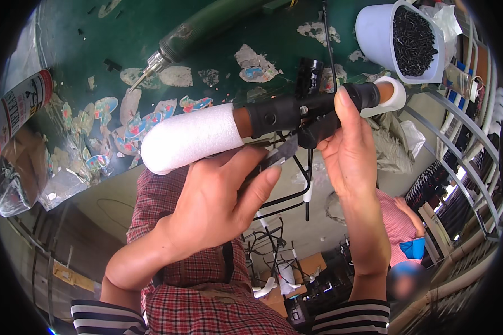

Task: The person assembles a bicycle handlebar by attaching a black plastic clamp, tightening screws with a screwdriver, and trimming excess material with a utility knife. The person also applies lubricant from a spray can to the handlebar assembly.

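Observation:
Across the table's front edge lies a black plastic joint assembly (274, 116) on a brown tube. A white foam sleeve (191, 138) covers the tube's left end, and a shorter white foam sleeve (397, 96) covers its right end. My right hand (352, 148) grips the joint near its right side, thumb on top and fingers beneath. Below the joint, my left hand (221, 192) is closed round a dark flat tool with a grey, blade-like end (284, 152). That end touches or nearly touches the joint; its exact kind is hard to make out. Black bent rods hang beneath.
A power screwdriver (179, 40) lies on the green table (218, 53), its bit pointing down-left. A white bucket (373, 34) holds black screws. A spray can (22, 109) stands left, near peeling stickers. Metal racks (458, 162) and another person (399, 223) are at right.

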The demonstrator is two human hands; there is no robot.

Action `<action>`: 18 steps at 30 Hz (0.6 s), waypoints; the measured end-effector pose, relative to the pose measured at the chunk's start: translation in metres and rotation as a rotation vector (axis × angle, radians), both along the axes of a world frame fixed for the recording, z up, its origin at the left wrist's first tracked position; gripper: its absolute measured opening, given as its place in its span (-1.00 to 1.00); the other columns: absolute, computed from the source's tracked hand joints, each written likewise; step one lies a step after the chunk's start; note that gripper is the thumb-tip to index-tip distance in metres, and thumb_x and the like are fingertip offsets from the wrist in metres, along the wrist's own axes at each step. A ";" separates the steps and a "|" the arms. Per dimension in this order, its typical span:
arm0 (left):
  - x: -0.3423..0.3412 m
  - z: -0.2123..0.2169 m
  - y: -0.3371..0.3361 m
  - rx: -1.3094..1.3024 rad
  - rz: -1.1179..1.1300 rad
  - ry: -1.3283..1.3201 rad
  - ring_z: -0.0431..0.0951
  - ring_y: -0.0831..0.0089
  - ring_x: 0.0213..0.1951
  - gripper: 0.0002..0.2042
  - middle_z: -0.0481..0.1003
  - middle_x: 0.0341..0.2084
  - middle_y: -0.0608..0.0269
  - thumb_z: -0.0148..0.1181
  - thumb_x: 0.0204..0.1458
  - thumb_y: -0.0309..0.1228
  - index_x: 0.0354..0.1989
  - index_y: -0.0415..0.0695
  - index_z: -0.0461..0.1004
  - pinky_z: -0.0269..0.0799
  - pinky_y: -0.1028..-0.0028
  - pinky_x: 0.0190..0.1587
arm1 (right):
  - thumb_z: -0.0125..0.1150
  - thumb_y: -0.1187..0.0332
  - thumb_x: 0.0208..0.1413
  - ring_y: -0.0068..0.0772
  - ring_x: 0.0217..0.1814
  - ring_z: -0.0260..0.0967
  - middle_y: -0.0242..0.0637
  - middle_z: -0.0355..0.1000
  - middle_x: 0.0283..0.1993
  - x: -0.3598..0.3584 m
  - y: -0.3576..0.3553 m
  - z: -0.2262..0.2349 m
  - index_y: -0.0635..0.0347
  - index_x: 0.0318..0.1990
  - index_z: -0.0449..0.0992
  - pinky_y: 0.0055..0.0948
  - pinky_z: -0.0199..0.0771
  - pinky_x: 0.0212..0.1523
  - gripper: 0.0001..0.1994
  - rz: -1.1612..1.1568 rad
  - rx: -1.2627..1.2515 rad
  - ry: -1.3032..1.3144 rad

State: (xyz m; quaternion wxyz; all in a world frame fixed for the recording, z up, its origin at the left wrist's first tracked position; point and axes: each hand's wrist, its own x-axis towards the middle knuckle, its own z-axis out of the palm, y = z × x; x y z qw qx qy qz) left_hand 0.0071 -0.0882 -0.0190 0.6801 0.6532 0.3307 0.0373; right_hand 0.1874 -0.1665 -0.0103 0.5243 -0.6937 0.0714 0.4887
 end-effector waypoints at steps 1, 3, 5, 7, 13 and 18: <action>0.001 0.002 0.001 -0.029 -0.042 0.007 0.51 0.05 -0.55 -0.82 0.46 -0.60 -0.01 0.21 0.11 -0.42 -0.24 -0.30 0.50 0.39 0.21 -0.46 | 0.16 0.05 0.25 -0.42 -0.27 0.57 -0.22 0.52 -0.24 0.000 0.000 0.001 0.34 -0.14 0.46 -0.41 0.65 -0.28 -0.58 0.000 0.004 0.008; 0.003 0.003 0.004 -0.089 -0.126 0.022 0.52 0.21 -0.55 -0.79 0.47 -0.58 0.05 0.17 0.18 -0.40 -0.21 -0.34 0.50 0.40 0.34 -0.45 | 0.16 0.06 0.25 -0.42 -0.27 0.57 -0.22 0.52 -0.23 0.000 0.001 0.001 0.34 -0.13 0.45 -0.40 0.65 -0.27 -0.59 -0.005 -0.003 -0.004; 0.003 0.003 0.004 -0.004 -0.139 0.064 0.51 0.19 -0.57 -0.80 0.46 -0.60 0.04 0.18 0.17 -0.40 -0.22 -0.33 0.50 0.40 0.33 -0.47 | 0.16 0.06 0.26 -0.42 -0.26 0.57 -0.22 0.52 -0.23 0.000 0.001 0.001 0.33 -0.13 0.45 -0.40 0.66 -0.27 -0.59 -0.004 -0.002 -0.007; 0.004 0.003 0.006 0.074 -0.153 0.090 0.51 0.18 -0.59 -0.80 0.46 -0.60 0.04 0.19 0.16 -0.41 -0.22 -0.33 0.50 0.40 0.33 -0.47 | 0.16 0.07 0.26 -0.42 -0.26 0.57 -0.22 0.52 -0.22 0.000 0.001 0.000 0.33 -0.12 0.44 -0.40 0.66 -0.28 -0.59 -0.001 0.005 -0.001; 0.004 0.003 0.006 0.195 -0.164 0.126 0.51 0.13 -0.56 -0.81 0.47 -0.58 0.02 0.19 0.14 -0.42 -0.20 -0.33 0.51 0.41 0.30 -0.44 | 0.16 0.07 0.25 -0.43 -0.26 0.56 -0.23 0.51 -0.22 0.000 -0.002 -0.001 0.33 -0.12 0.44 -0.41 0.65 -0.28 -0.59 0.024 -0.002 -0.015; -0.001 -0.002 0.005 0.046 -0.046 -0.029 0.49 0.23 -0.57 -0.80 0.45 -0.61 0.09 0.17 0.17 -0.41 -0.21 -0.34 0.50 0.39 0.36 -0.46 | 0.16 0.07 0.25 -0.42 -0.28 0.56 -0.23 0.52 -0.24 0.001 -0.001 -0.001 0.33 -0.12 0.45 -0.41 0.65 -0.30 -0.59 0.020 0.001 0.007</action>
